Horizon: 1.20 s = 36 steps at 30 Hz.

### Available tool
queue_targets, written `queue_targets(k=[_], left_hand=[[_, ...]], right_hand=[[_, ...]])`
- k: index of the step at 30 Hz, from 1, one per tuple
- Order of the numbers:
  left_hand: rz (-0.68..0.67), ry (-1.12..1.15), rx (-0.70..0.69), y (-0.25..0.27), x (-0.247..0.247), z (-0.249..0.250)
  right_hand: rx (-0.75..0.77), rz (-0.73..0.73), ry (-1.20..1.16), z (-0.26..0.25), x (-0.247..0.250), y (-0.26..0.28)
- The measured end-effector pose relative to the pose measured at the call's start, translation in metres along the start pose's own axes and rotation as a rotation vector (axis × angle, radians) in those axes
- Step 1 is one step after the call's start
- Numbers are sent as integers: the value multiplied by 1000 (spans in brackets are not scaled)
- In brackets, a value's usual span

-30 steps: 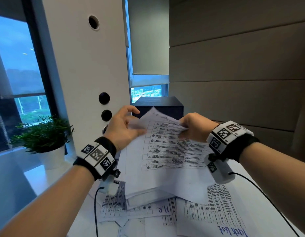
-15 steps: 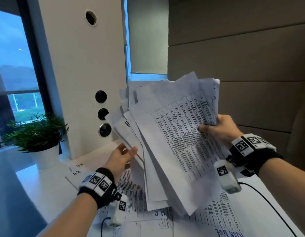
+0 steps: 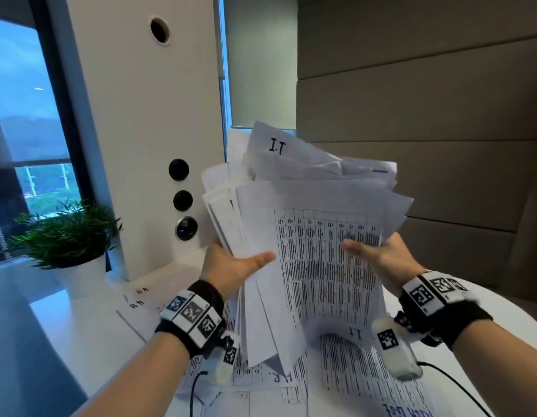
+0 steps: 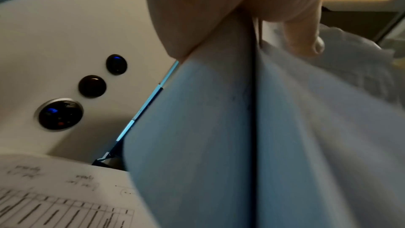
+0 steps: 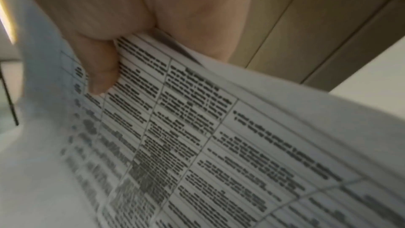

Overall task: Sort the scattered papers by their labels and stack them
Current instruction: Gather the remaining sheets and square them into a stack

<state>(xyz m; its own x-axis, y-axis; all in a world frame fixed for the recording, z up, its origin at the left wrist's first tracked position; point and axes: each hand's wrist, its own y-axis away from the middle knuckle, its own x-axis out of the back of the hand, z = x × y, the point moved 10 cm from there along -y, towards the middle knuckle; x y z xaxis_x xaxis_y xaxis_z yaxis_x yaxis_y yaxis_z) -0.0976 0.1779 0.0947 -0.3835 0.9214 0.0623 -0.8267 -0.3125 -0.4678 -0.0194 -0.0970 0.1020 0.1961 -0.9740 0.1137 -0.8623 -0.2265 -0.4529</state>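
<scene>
I hold a thick, uneven bundle of papers (image 3: 309, 224) upright above the table. Its front sheet is a printed table; a rear sheet at the top reads "I.T". My left hand (image 3: 234, 267) grips the bundle's left edge, thumb across the front. My right hand (image 3: 378, 255) grips the right edge the same way. In the left wrist view my left hand (image 4: 274, 29) pinches the sheets (image 4: 241, 136). The right wrist view shows my right hand (image 5: 105, 68) with its thumb pressed on the printed sheet (image 5: 197, 145). More papers (image 3: 345, 377) lie on the table, some marked "H.R".
A potted plant (image 3: 66, 236) stands at the table's back left. A white column with round buttons (image 3: 183, 200) rises behind the bundle. Two sheets marked "H.R" (image 3: 141, 299) lie by the column. Cables (image 3: 453, 383) run from both wrist cameras over the white table (image 3: 81, 335).
The bundle went from lying tilted over the pile to being lifted upright. My left hand dropped, then took hold of its left edge; the right hand kept its grip.
</scene>
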Motion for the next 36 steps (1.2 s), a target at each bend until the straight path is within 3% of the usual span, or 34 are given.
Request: queue_targets(k=[4,7,9,12,16,18,21,26,32,34,36], left_hand=[[37,-69,14,-9,19,-10],[-106,-202,74,-11,4,-26],[-131,-231,43,-11,-2,-21],[-133,-146,-25,-11,-10,-5],[-39,-16,-12,-17,-3,-1],[-23,26,35,-15,-5,-8],[-104,-47,121,-3,-25,-24],[142,-91,147,-15,-5,-46],[305,-101,131,-10,-8,-44],[297,-97,114,-8,-11,-42],[189,-40,138,-7,-23,-45]], right_hand=[[-13,11,-211,0,12,4],[-7,-100,-170,-7,0,8],[51,-126,-134,-17,-6,7],[140,-78,-81,-28,-2,5],[60,41,-116,-11,17,1],[44,102,-95,-3,25,1],[13,132,-94,1,27,2],[-5,69,-120,1,17,-1],[-33,117,-117,-1,17,2],[-57,123,-139,2,19,5],[-96,105,-210,9,21,7]])
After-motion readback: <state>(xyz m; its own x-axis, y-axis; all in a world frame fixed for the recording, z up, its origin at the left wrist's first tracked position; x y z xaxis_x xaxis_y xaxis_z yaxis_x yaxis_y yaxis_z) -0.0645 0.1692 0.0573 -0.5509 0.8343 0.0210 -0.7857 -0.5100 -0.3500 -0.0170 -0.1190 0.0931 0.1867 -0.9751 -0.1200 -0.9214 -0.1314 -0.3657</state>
